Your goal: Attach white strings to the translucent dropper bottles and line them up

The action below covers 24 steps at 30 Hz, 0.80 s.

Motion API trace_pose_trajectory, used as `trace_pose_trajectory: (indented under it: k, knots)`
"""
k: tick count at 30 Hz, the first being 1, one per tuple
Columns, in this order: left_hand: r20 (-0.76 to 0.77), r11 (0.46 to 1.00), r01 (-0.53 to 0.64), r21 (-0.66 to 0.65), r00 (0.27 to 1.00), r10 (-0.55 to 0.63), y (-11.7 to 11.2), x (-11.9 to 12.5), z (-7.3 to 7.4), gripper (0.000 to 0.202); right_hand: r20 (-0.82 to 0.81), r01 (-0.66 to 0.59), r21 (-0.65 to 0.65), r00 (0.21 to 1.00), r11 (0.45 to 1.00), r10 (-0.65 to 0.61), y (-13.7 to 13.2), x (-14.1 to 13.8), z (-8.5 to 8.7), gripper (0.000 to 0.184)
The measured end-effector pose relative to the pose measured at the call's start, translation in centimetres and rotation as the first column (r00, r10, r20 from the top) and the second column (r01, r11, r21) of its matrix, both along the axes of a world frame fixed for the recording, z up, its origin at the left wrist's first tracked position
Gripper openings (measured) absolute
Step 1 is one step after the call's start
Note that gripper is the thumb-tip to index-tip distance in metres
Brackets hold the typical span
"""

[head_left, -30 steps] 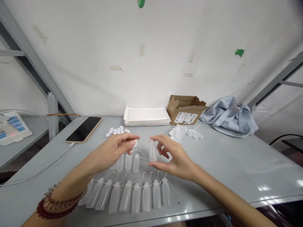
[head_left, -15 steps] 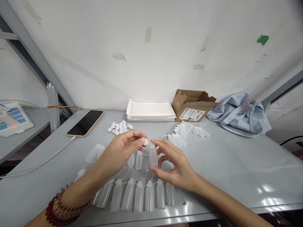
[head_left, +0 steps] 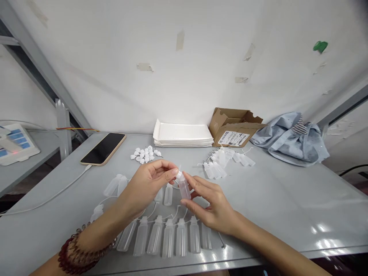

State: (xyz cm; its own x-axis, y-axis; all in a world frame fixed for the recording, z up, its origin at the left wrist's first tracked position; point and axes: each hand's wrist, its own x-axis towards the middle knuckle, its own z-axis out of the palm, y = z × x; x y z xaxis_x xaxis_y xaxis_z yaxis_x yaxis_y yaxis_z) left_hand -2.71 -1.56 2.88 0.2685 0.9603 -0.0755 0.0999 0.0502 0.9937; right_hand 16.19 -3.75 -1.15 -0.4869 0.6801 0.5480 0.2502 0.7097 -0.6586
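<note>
A small translucent squeeze bottle (head_left: 184, 188) is held slightly tilted between the thumb and fingers of my right hand (head_left: 209, 199). At its mouth, my left hand (head_left: 152, 180) pinches a white cap (head_left: 178, 174), which touches the bottle's neck. Whether the cap is seated cannot be seen. Below my hands lies a row of similar bottles (head_left: 169, 239) with thin curved strips at their necks. More bottles (head_left: 115, 185) lie partly behind my left forearm. A pile of small white caps (head_left: 146, 154) sits beyond my left hand.
Capped bottles with needle tips (head_left: 215, 168) lie in a cluster at the right. Along the wall are stacked white trays (head_left: 184, 134), an open cardboard box (head_left: 234, 134) and crumpled blue cloth (head_left: 293, 142). A phone (head_left: 104, 148) with a white charging cable rests on the grey table (head_left: 287, 199) at left.
The white cap and the bottle have come together; before, a small gap separated them. The bottle now leans, its top toward my left hand, and my right fingers have closed nearer its neck.
</note>
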Motion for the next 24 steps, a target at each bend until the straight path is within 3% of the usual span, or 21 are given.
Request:
trace_pose_trajectory:
  k: [7, 11, 13, 15, 16, 18, 20, 21, 22, 24]
  knots:
    - [-0.211, 0.996, 0.062, 0.066, 0.976, -0.047, 0.1, -0.7, 0.8, 0.019, 0.04, 0.043, 0.074, 0.998, 0.996, -0.046, 0.2, 0.0, -0.3, 0.042]
    - [-0.218, 0.996, 0.061, 0.06, 0.975, -0.046, 0.1, -0.6, 1.0, 0.017, 0.034, 0.076, 0.074, 0.996, 0.994, -0.078, 0.1, -0.2, -0.3, 0.035]
    - [-0.201, 0.996, 0.079, 0.052, 0.977, -0.067, 0.1, -0.7, 1.1, 0.016, 0.008, 0.082, -0.013, 0.997, 0.997, -0.082, -0.1, -0.3, 0.0, 0.032]
    - [-0.172, 0.992, 0.111, 0.061, 0.98, -0.099, 0.2, -0.8, 1.1, 0.015, -0.054, 0.048, -0.216, 0.997, 0.975, -0.061, -0.2, -0.4, 0.4, 0.027]
    - [-0.156, 0.989, 0.129, 0.071, 0.981, -0.117, 0.3, -0.9, 1.1, 0.015, -0.102, 0.004, -0.352, 0.994, 0.936, -0.043, -0.2, -0.4, 0.6, 0.025]
    - [-0.132, 0.981, 0.175, 0.089, 0.978, -0.162, 0.4, -1.2, 1.1, 0.014, -0.223, -0.144, -0.604, 0.975, 0.784, 0.008, -0.1, -0.3, 0.9, 0.022]
    - [-0.128, 0.97, 0.221, 0.098, 0.97, -0.208, 0.6, -1.4, 1.2, 0.014, -0.341, -0.293, -0.731, 0.939, 0.616, 0.042, 0.1, -0.2, 1.1, 0.024]
    - [-0.131, 0.965, 0.244, 0.099, 0.964, -0.23, 0.7, -1.5, 1.3, 0.014, -0.386, -0.347, -0.753, 0.921, 0.559, 0.052, 0.2, -0.1, 1.1, 0.025]
    - [-0.137, 0.96, 0.261, 0.098, 0.959, -0.247, 0.7, -1.6, 1.4, 0.015, -0.421, -0.385, -0.758, 0.905, 0.527, 0.055, 0.3, -0.1, 1.1, 0.025]
    - [-0.161, 0.959, 0.264, 0.105, 0.956, -0.245, 0.8, -1.7, 1.5, 0.018, -0.459, -0.414, -0.75, 0.887, 0.515, 0.046, 0.4, -0.2, 1.1, 0.026]
